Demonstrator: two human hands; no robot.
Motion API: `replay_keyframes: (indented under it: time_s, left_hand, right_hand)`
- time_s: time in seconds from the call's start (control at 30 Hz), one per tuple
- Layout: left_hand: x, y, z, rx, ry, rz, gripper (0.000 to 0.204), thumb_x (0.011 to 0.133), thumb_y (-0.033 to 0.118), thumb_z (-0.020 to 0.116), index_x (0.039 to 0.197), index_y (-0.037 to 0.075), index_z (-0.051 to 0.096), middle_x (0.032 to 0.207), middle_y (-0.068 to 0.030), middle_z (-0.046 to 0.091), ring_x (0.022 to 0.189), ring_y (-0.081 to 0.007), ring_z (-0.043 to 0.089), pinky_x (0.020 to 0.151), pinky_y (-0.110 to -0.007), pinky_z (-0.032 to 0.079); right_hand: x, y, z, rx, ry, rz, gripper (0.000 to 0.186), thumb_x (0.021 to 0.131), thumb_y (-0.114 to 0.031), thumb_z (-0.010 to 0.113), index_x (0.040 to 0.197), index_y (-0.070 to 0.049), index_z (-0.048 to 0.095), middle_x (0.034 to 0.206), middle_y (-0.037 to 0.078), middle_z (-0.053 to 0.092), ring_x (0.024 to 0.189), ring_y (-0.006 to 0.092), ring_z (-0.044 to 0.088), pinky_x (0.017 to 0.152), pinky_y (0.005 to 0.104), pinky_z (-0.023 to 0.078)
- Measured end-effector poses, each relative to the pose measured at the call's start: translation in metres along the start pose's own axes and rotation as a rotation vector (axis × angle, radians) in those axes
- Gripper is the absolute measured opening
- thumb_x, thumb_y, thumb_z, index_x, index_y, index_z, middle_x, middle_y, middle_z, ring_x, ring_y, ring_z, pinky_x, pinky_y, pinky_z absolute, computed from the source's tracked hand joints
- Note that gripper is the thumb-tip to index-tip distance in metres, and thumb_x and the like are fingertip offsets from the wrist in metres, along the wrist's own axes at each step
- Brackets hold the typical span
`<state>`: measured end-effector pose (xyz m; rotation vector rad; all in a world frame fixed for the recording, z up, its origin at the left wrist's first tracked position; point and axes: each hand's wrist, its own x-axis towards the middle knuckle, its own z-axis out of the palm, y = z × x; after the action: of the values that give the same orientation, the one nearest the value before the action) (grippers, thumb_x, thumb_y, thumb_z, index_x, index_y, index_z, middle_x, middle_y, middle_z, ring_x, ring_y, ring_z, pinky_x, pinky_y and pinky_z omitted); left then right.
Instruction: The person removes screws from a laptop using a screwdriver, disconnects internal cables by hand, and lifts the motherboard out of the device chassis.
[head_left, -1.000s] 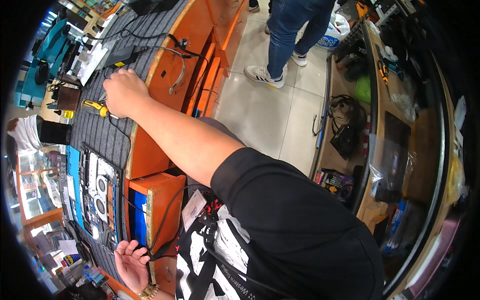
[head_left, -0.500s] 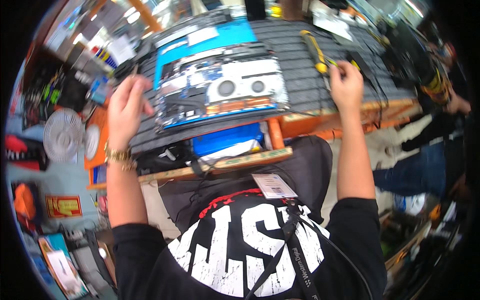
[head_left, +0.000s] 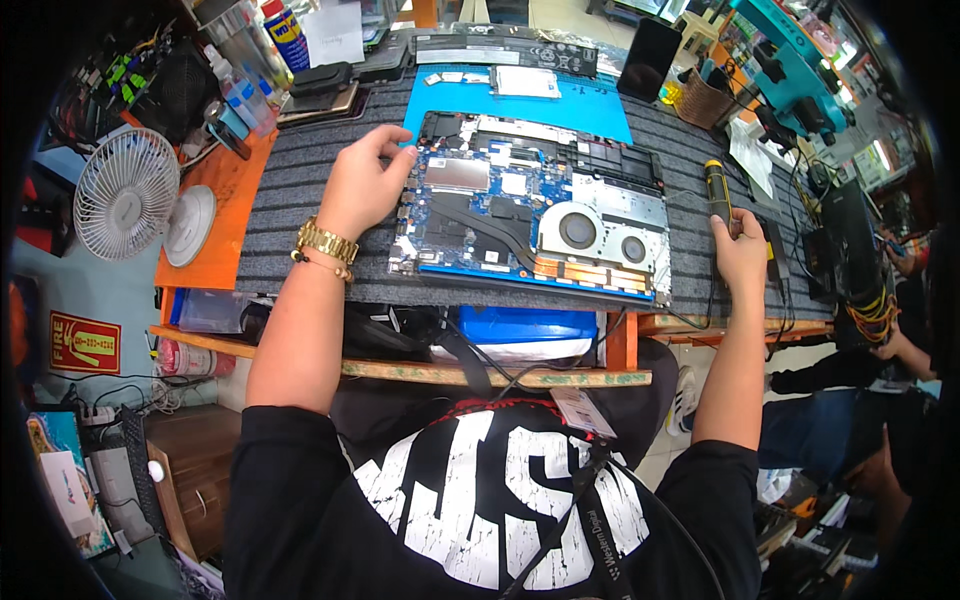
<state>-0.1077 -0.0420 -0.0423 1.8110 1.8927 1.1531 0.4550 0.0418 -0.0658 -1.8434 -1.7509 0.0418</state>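
An opened laptop base lies on the grey ribbed mat, its blue circuit board, two round fans and copper heat pipes exposed. Beside its far left corner is my left hand, with fingers bent and the thumb and forefinger slightly apart; nothing shows between them. To the laptop's right, my right hand is closed round the lower end of a yellow-and-black screwdriver. My fingers hide the screwdriver's shaft and tip.
Behind the laptop lie a blue work mat and a long black battery. A dark phone stands far right, near a teal microscope. Bottles and a spray can stand far left, a white fan nearer. Another person's arm shows right.
The head view has shifted and turned, so the bench appears tilted differently. My left hand has come closer to the laptop's far corner. The right hand has closed over the screwdriver's lower end.
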Motion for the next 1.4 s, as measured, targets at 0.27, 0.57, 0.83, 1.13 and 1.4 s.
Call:
replay_keyframes:
  time_s: [0.27,0.57,0.83,1.13,1.4]
  left_hand:
    - [-0.007,0.012,0.008,-0.115,0.109,-0.127,0.033,0.106,0.023,0.073,0.123,-0.003,0.082,0.093,-0.0219,0.084,0.082,-0.03,0.083,0.076,-0.039,0.063]
    - [-0.008,0.027,0.003,-0.098,0.065,-0.212,0.031,0.106,0.025,0.073,0.116,-0.003,0.083,0.085,-0.0183,0.083,0.069,-0.0233,0.08,0.068,-0.037,0.061]
    - [-0.007,0.03,0.0,-0.156,-0.061,-0.377,0.034,0.109,0.027,0.074,0.116,-0.004,0.083,0.076,-0.0048,0.076,0.068,-0.0104,0.074,0.058,-0.029,0.058]
    - [-0.005,0.031,-0.002,-0.243,-0.116,-0.44,0.033,0.111,0.028,0.074,0.123,-0.002,0.079,0.088,-0.0047,0.077,0.067,-0.0095,0.071,0.058,-0.027,0.06]
    - [-0.007,0.047,-0.011,-0.063,-0.097,-0.337,0.028,0.108,0.026,0.076,0.115,0.0,0.08,0.081,-0.0018,0.074,0.071,-0.0073,0.07,0.058,-0.024,0.056]
  right_hand:
    - [0.016,-0.009,-0.003,-0.144,-0.119,-0.001,0.047,0.096,-0.036,0.087,0.121,0.002,0.072,0.103,0.02,0.075,0.095,0.0374,0.072,0.086,0.0445,0.056]
    - [0.042,0.004,-0.029,0.323,-0.12,0.264,0.037,0.102,-0.039,0.074,0.107,-0.002,0.073,0.078,0.008,0.064,0.069,0.0178,0.061,0.064,0.038,0.049]
    - [0.048,-0.07,-0.112,1.159,0.019,0.103,0.029,0.115,-0.036,0.062,0.106,-0.007,0.06,0.09,0.005,0.058,0.074,0.013,0.055,0.06,0.029,0.043]
    - [0.057,-0.094,-0.105,0.712,0.142,-0.062,0.029,0.112,-0.032,0.07,0.106,-0.004,0.066,0.092,0.004,0.064,0.081,0.0128,0.058,0.072,0.0288,0.046]
    - [0.038,-0.035,-0.043,-0.202,-0.338,0.032,0.059,0.094,-0.046,0.087,0.12,0.005,0.073,0.106,0.03,0.08,0.099,0.044,0.079,0.09,0.0493,0.059]
